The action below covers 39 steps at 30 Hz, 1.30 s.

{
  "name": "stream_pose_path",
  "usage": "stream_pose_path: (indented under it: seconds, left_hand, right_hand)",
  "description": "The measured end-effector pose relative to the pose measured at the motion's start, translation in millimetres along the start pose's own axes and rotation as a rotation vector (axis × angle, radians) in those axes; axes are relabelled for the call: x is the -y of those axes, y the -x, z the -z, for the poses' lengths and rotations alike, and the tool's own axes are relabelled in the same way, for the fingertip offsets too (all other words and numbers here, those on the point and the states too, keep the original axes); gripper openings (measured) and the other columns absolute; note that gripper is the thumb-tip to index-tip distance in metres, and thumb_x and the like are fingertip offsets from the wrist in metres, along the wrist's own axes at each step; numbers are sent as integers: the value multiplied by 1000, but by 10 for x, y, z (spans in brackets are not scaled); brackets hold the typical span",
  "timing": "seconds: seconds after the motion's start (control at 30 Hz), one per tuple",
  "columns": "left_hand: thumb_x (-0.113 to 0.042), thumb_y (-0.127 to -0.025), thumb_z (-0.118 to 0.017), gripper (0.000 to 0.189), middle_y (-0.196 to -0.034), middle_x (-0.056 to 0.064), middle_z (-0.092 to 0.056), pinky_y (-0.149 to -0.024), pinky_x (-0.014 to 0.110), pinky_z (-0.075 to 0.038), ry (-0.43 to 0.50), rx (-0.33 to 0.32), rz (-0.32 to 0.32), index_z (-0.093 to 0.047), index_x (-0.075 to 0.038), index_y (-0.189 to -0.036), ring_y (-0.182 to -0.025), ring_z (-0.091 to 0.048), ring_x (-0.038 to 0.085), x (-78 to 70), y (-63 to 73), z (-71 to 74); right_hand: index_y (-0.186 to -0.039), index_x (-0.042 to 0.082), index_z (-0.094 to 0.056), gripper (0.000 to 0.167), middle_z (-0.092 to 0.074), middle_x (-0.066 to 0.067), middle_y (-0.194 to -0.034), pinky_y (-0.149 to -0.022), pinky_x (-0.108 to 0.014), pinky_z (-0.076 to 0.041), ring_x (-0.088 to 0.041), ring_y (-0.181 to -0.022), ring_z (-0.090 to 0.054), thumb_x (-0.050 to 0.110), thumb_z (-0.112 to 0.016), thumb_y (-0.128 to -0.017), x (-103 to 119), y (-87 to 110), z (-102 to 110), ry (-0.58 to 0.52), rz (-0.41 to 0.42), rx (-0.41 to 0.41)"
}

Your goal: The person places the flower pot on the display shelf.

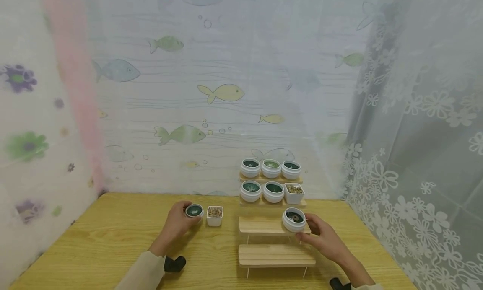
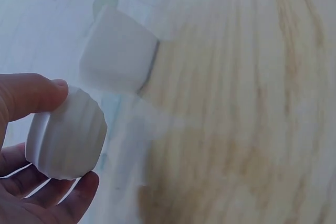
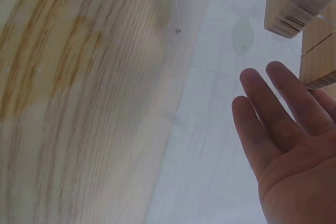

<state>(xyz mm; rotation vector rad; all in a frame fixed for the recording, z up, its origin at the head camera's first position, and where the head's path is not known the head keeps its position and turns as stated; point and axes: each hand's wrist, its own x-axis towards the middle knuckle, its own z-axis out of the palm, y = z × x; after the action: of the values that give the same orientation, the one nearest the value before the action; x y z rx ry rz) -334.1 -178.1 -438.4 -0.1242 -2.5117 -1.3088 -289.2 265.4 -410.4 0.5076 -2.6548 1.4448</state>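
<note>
My left hand (image 1: 179, 221) pinches a small white round pot (image 2: 68, 135) with ribbed sides between thumb and fingers; the head view shows a dark green top. Just right of it a square white cup (image 1: 214, 216) of brownish grains stands on the table. At the right end of a wooden step, my right hand (image 1: 324, 235) holds another white round pot (image 1: 293, 220) from its right side, thumb in front and index finger behind. This pot has a dark filling with a small brown ring-like spot. In the right wrist view three fingers (image 3: 273, 103) stretch out straight; the pot is hidden there.
Two upper wooden steps (image 1: 260, 203) bear several white round pots and one square cup of grains (image 1: 294, 192). A bare lower step (image 1: 276, 255) on thin legs stands in front. Behind the wooden table (image 1: 113, 223) hangs a fish-patterned curtain (image 1: 226, 114), with a floral sheet (image 1: 419, 177) at right.
</note>
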Motion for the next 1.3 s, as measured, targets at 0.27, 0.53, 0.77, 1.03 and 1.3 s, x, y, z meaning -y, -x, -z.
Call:
stream_pose_path:
  seconds: [0.27,0.53,0.77,1.03,1.3]
  left_hand:
    - [-13,-77,-80,59,-113,21,-58,-85,47,-48,35,-30,-47,-53,11,-123,-101,-57,31,-160,-6,40]
    - [-16,-76,-81,56,-112,17,-56,-81,43,-48,54,-27,-96,-55,6,-120,-100,-56,28,-336,56,10]
    - [-14,-77,-80,56,-115,16,-53,-78,37,-49,61,-19,-136,-54,4,-123,-103,-54,27,-506,114,11]
    - [-15,-75,-82,57,-114,11,-53,-73,32,-50,57,2,-188,-55,1,-123,-101,-53,24,-687,222,-22]
    - [-14,-74,-83,55,-111,8,-55,-72,30,-50,83,23,-265,-57,0,-121,-96,-53,19,-842,274,-122]
  right_hand:
    - [-133,13,-51,56,-60,-12,-126,-87,-38,-49,-33,-116,-57,29,-74,-84,-17,-3,5,-13,5,9]
    - [-133,11,-50,57,-59,-13,-127,-87,-39,-49,-34,-116,-56,28,-74,-85,-26,-2,3,-19,17,20]
    - [-133,12,-50,57,-60,-12,-126,-86,-37,-49,-33,-116,-57,28,-74,-84,-15,-9,3,-7,14,9]
    - [-134,10,-49,57,-58,-15,-129,-89,-40,-50,-35,-117,-55,29,-73,-85,-22,-10,-12,-14,10,22]
    - [-134,11,-50,58,-56,-16,-131,-90,-45,-49,-36,-118,-54,28,-73,-85,-5,-9,-4,-32,-4,8]
